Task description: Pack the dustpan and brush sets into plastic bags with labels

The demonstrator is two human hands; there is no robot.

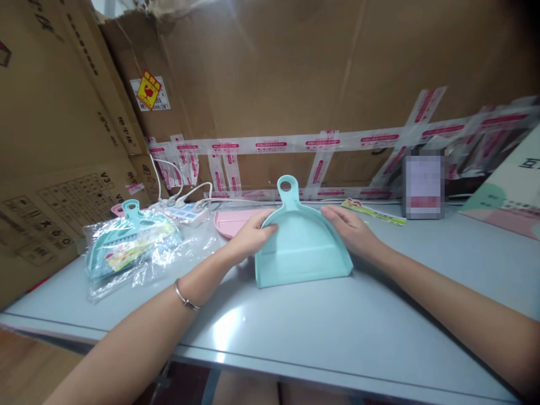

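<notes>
A mint-green dustpan (301, 242) is held upright before me, its looped handle pointing up and its wide lip low over the table. My left hand (255, 228) grips its left edge, with the thumb on the inner face. On the opposite edge, my right hand (348, 228) is closed, its fingers mostly behind the pan. Partly hidden behind the green dustpan and my left hand lies a pink dustpan (232, 221). Farther left, a clear plastic bag (139, 247) holds another green dustpan and a printed card; a pink handle shows behind it.
A white power strip (185, 212) with plugged cables sits at the back left. Behind my right hand lies a yellow-green printed strip (373, 212). A phone-like device (424, 185) stands at the back right, beside a printed box (510, 180). Large cardboard boxes (270, 73) wall in the table.
</notes>
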